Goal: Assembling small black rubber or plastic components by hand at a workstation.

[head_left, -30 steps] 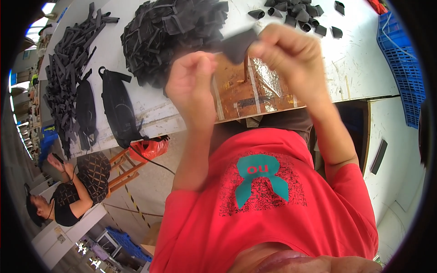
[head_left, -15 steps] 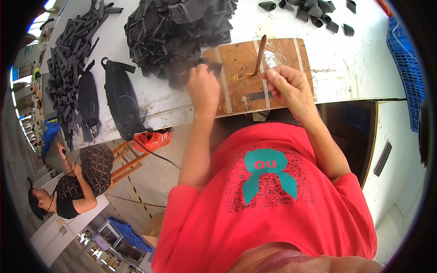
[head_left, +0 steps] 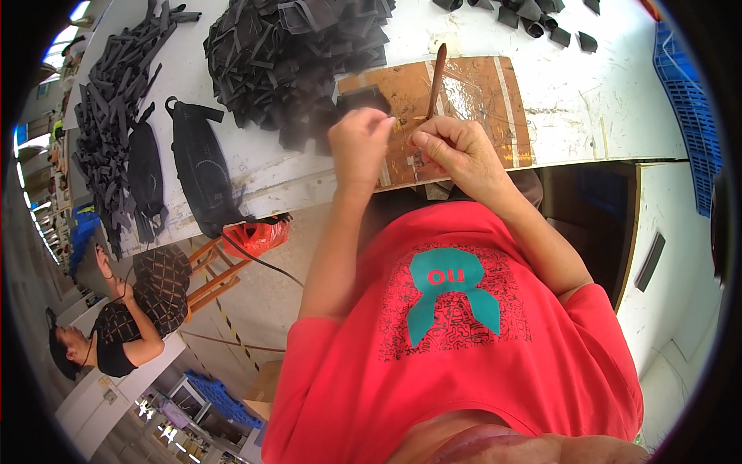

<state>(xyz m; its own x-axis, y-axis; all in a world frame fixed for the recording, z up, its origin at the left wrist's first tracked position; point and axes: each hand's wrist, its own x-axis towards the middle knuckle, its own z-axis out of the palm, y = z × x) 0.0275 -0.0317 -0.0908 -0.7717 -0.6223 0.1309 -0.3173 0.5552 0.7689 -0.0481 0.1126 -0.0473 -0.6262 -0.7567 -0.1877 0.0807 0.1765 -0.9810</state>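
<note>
My left hand (head_left: 359,151) is closed at the near left edge of a brown board (head_left: 495,93). A flat black fabric piece (head_left: 363,97) sticks out past its fingertips and looks pinched in them. My right hand (head_left: 460,155) is closed, thumb against forefinger, over the board's near part; whatever is between its fingers is too small to make out. Just beyond the right fingers a slim brown pointed stick (head_left: 437,81) stands up from the board. A large heap of black fabric pieces (head_left: 286,62) lies left of the board, its near edge blurred.
Black fabric strips (head_left: 116,100) and two black pouches (head_left: 197,158) lie on the table's left. Rolled black pieces (head_left: 533,15) are at the far right, with a blue crate (head_left: 684,116) beyond the right edge. A person (head_left: 116,332) sits at the left near a red bag (head_left: 259,236).
My left hand has moved right from the heap with the black fabric piece. My right hand has come left, closer to it and the stick's base.
</note>
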